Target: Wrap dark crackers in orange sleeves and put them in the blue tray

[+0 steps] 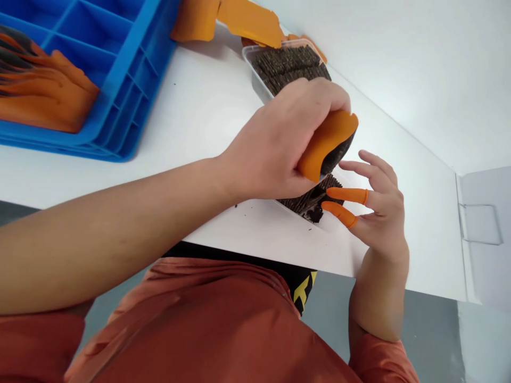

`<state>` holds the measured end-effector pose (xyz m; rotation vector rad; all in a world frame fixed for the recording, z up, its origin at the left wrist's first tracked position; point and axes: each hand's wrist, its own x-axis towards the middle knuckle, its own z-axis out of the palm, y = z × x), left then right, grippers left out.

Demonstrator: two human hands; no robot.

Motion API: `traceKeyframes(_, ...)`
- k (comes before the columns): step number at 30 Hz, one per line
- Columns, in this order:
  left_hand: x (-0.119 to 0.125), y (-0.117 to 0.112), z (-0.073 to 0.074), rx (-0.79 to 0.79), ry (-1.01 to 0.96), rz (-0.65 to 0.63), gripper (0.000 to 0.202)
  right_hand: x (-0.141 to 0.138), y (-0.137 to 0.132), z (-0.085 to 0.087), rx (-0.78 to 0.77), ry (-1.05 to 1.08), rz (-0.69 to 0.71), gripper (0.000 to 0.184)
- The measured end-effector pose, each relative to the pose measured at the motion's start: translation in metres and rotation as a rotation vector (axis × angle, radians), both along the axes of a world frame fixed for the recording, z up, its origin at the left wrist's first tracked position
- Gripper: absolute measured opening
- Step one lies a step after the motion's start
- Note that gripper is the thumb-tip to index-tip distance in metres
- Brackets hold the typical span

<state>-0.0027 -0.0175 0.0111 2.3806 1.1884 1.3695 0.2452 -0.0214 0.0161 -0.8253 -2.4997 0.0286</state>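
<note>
My left hand is closed around a curved orange sheet with a dark inner side, held bent above a light-coloured tray. Thin dark pieces stand in tight rows in that tray, partly covered by my left hand and the sheet. My right hand wears orange finger cots on its thumb and index finger. Those two tips come together at the end of the dark rows, around a thin dark piece. The other right fingers are spread.
Behind my left hand stands a clear plastic tub packed with more dark pieces. Orange sheets lie at the back. A blue divided crate at left holds a stack of orange and dark sheets. A white wall borders the table at right.
</note>
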Motion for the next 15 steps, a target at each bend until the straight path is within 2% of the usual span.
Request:
traceKeyframes(2,0.0,0.0,0.0,-0.006,0.019,-0.022,0.034,-0.001,0.001,0.0,0.027,0.029,0.023,0.024)
traceKeyframes(5,0.001,0.001,-0.001,-0.004,0.058,-0.062,0.032,-0.004,0.001,-0.002,0.147,0.129,0.013,0.046)
traceKeyframes(7,0.001,0.002,-0.003,0.009,0.072,-0.102,0.031,-0.008,-0.001,-0.003,0.222,0.191,0.008,0.054)
traceKeyframes(11,0.001,0.003,-0.004,0.002,0.066,-0.171,0.034,-0.013,-0.008,-0.004,0.185,0.117,-0.024,0.05)
traceKeyframes(15,0.001,-0.001,-0.004,-0.114,0.031,-0.169,0.031,-0.013,-0.01,-0.004,0.146,0.061,-0.053,0.045)
